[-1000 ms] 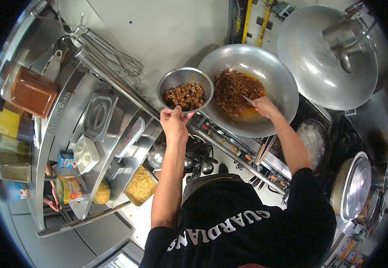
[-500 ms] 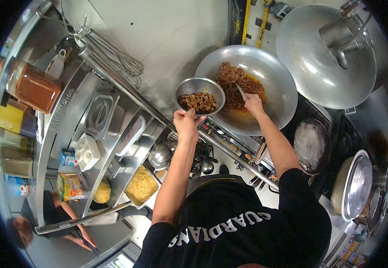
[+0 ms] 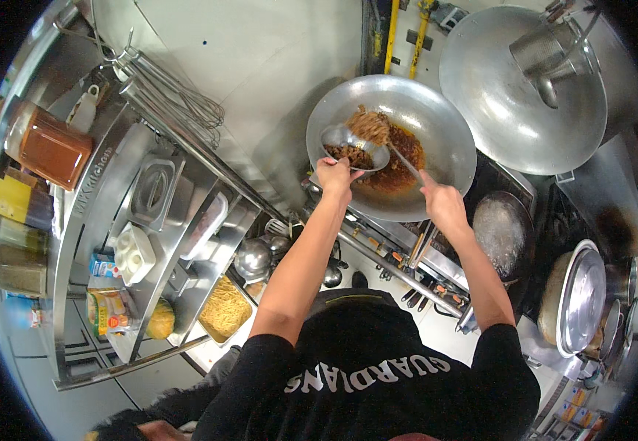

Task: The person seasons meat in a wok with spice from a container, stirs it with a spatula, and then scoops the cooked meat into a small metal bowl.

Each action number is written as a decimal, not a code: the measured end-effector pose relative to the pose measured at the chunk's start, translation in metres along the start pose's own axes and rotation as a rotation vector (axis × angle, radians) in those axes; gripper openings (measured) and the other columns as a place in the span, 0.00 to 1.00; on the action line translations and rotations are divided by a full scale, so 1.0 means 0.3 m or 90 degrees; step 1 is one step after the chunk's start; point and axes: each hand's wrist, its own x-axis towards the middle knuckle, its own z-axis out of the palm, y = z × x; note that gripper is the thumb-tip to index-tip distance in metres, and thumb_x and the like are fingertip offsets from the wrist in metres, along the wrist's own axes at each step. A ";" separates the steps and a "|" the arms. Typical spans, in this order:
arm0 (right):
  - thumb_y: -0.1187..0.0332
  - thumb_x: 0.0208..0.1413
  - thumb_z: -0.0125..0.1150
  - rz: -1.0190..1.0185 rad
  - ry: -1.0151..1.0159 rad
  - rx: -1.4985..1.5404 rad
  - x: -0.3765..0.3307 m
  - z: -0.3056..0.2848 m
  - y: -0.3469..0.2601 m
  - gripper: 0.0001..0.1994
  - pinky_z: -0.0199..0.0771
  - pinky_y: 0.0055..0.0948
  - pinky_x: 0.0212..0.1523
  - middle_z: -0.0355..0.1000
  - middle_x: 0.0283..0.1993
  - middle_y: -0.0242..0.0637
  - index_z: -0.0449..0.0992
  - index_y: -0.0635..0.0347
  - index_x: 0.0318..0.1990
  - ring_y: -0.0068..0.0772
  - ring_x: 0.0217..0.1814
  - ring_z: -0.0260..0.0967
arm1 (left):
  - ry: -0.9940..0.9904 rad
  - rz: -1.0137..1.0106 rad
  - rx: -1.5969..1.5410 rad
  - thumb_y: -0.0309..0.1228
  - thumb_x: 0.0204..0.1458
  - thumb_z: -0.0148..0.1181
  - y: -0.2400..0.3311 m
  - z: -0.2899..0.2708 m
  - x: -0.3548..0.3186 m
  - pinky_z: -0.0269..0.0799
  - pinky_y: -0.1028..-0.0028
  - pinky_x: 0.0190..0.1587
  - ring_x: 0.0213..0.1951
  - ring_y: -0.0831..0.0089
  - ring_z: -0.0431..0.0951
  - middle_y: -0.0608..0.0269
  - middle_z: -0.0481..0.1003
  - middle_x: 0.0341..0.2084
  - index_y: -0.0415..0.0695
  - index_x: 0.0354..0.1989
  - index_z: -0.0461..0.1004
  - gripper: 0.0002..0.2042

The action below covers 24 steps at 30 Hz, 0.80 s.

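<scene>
My left hand [image 3: 336, 178] is closed on the near rim of a small round metal bowl [image 3: 331, 137]. The bowl hangs over the left part of a large metal wok [image 3: 447, 125], with brown chopped food [image 3: 354, 156] inside. My right hand [image 3: 444, 202] grips a long-handled metal utensil [image 3: 405, 162]. Its head is hidden under a heap of brown minced food [image 3: 369, 126] at the bowl's far right rim; I cannot tell whether the heap touches the bowl. Dark reddish-brown, oily food [image 3: 407, 151] lies in the wok's bottom.
A second large wok [image 3: 495, 81] stands at the far right, with a strainer [image 3: 538, 55] in it. Right of me are a dark pan [image 3: 499, 231] and a lidded pot [image 3: 582, 301]. Steel shelves on the left hold a noodle tray [image 3: 225, 310]. A person's dark sleeve [image 3: 179, 400] shows at lower left.
The bowl has moved right over the wok. My right hand has drawn back toward me, and the utensil's heap now sits at the bowl's rim. The person at left has moved nearer.
</scene>
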 end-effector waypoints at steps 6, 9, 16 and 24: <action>0.68 0.59 0.54 0.049 0.051 -0.111 0.029 -0.138 0.059 0.16 0.79 0.48 0.32 0.79 0.29 0.47 0.77 0.54 0.54 0.54 0.29 0.78 | 0.018 0.001 -0.144 0.14 0.51 0.54 0.013 -0.021 0.005 0.86 0.60 0.29 0.24 0.73 0.69 0.62 0.65 0.26 0.47 0.36 0.55 0.16; 0.65 0.56 0.58 0.037 -0.001 -0.120 0.059 -0.177 0.281 0.11 0.77 0.50 0.42 0.77 0.34 0.52 0.81 0.62 0.39 0.57 0.37 0.77 | -0.001 0.034 -0.162 0.14 0.52 0.54 0.074 -0.069 -0.050 0.86 0.61 0.31 0.24 0.74 0.68 0.62 0.66 0.26 0.48 0.35 0.55 0.15; 0.67 0.56 0.58 0.450 -0.388 0.374 0.263 0.198 0.538 0.08 0.55 0.33 0.14 0.65 0.16 0.34 0.79 0.60 0.31 0.27 0.13 0.60 | 0.010 0.135 -0.181 0.15 0.52 0.55 0.213 -0.211 -0.163 0.85 0.61 0.32 0.24 0.77 0.68 0.65 0.65 0.26 0.48 0.35 0.56 0.15; 0.62 0.66 0.54 0.386 -0.139 0.289 0.453 0.550 0.295 0.16 0.76 0.40 0.40 0.79 0.39 0.50 0.78 0.59 0.56 0.43 0.40 0.78 | 0.062 0.143 -0.127 0.16 0.54 0.54 0.269 -0.309 -0.248 0.85 0.62 0.32 0.25 0.77 0.68 0.65 0.65 0.26 0.46 0.36 0.58 0.12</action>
